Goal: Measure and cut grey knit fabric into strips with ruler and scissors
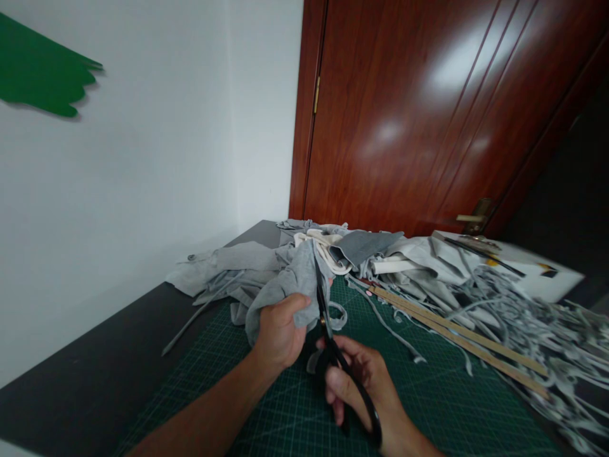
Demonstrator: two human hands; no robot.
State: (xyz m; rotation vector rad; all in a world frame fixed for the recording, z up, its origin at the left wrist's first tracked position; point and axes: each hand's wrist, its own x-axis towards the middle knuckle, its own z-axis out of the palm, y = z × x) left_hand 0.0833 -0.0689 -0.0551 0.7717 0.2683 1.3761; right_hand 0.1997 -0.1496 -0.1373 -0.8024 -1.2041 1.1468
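Centrally, a bunched piece of grey cloth [297, 276] is raised above the near middle of a green cutting mat [428, 406], gripped in the left hand [280, 330]. The right hand [358, 374] has its fingers through the handles of black scissors [323, 322], whose blades point far, against the cloth's right side. Farther off lie more fabric pieces; to the right, two wooden strips [457, 329] and a tangled heap of grey offcuts [509, 292]. A reddish-brown door [404, 127] stands at the far side.
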